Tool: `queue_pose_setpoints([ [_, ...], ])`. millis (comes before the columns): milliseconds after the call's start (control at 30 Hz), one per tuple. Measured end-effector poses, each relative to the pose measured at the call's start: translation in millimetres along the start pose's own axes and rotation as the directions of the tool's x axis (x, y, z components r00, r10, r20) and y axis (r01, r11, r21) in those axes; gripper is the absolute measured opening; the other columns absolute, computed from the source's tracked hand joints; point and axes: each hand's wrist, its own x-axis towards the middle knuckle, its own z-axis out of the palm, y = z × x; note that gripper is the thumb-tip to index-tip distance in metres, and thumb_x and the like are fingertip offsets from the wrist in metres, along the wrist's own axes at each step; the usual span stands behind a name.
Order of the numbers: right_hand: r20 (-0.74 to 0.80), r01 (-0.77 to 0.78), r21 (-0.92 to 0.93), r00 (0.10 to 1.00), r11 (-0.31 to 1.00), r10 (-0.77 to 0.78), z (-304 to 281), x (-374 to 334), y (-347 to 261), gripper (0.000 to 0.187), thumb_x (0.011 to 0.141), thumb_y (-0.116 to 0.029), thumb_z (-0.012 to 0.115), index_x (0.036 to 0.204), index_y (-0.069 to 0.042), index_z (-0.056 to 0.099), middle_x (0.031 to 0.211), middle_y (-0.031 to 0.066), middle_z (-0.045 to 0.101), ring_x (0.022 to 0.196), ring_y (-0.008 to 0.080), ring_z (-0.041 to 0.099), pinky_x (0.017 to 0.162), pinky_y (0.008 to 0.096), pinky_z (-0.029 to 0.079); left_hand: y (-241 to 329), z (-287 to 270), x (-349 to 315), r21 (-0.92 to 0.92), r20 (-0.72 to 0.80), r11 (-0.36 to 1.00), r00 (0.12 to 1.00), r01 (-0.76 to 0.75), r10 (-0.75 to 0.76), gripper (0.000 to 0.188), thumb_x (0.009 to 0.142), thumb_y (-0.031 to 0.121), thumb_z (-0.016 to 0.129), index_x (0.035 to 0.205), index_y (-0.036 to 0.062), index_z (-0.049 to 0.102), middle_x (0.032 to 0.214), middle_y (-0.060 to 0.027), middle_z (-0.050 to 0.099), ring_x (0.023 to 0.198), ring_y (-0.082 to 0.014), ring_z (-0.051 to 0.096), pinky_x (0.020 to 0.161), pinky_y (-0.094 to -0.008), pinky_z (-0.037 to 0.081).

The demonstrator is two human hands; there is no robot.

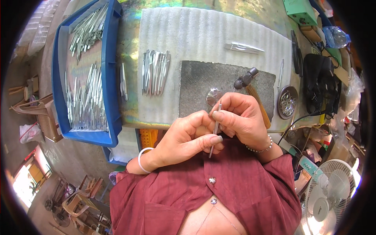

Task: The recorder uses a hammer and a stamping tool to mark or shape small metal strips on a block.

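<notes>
While a slim metal piece is held up in front of the maroon shirt, both grips are closed on it. Its lower part is pinched under the thumb of the left hand, and its upper part is gripped between thumb and forefinger of the right hand; the left hand's other fingers are partly hidden. The piece is tilted slightly, its upper end pointed just past twelve o'clock.

From the held piece, a round shiny object is seen at twelve o'clock, partly covered by the right hand, on a dark grey slab. On that slab a hammer is laid, its head at one o'clock. A few loose strips are set between twelve and one, on the white foam sheet by which part of the bench is covered. Just past two o'clock, small metal parts are contained in a round dish. Between ten and eleven, a row of metal strips is laid on the foam. At ten o'clock, two heaps of similar strips are held in a blue tray. A white fan is placed at four o'clock.
</notes>
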Motion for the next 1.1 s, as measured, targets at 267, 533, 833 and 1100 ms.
queue_pose_setpoints([
  [267,0.018,0.004,-0.025,1.000,1.000,-0.004,5,10,-7,0.009,0.089,-0.008,0.060,0.086,0.000,0.057,0.071,0.0019,0.060,0.061,0.0034,0.053,0.051,0.0176,0.040,-1,-9,3,-0.016,-0.011,1.000,1.000,-0.022,0.021,0.009,0.092,0.006,0.054,0.095,0.0001,0.048,0.077,-0.0067,0.064,0.072,-0.0096,0.062,0.063,-0.0219,0.050],
  [533,0.038,0.019,-0.031,0.999,0.999,-0.018,9,14,-10,0.008,0.090,-0.007,0.059,0.089,0.001,0.058,0.074,0.0015,0.060,0.066,0.0048,0.056,0.058,0.0197,0.046,2,-12,3,0.123,-0.029,0.988,0.995,-0.094,0.098,0.011,0.091,0.006,0.056,0.094,-0.0002,0.048,0.076,-0.0068,0.065,0.071,-0.0088,0.062,0.062,-0.0226,0.050],
  [833,0.039,0.004,-0.049,0.999,0.999,-0.002,12,20,-9,0.009,0.090,-0.008,0.059,0.089,0.001,0.057,0.074,0.0012,0.060,0.066,0.0044,0.055,0.055,0.0193,0.045,5,-16,2,0.000,-0.014,0.999,0.999,-0.052,0.052,0.011,0.092,0.008,0.054,0.095,-0.0001,0.047,0.079,-0.0074,0.064,0.071,-0.0103,0.062,0.061,-0.0225,0.050],
  [1100,0.028,0.018,-0.093,0.999,0.995,-0.015,16,24,-10,0.009,0.090,-0.009,0.059,0.090,0.000,0.058,0.073,-0.0001,0.059,0.060,0.0026,0.051,0.050,0.0168,0.040,8,-22,-2,-0.054,-0.006,0.997,0.998,-0.062,0.062,0.013,0.092,0.008,0.055,0.099,-0.0001,0.048,0.082,-0.0073,0.064,0.072,-0.0109,0.062,0.062,-0.0230,0.050],
])
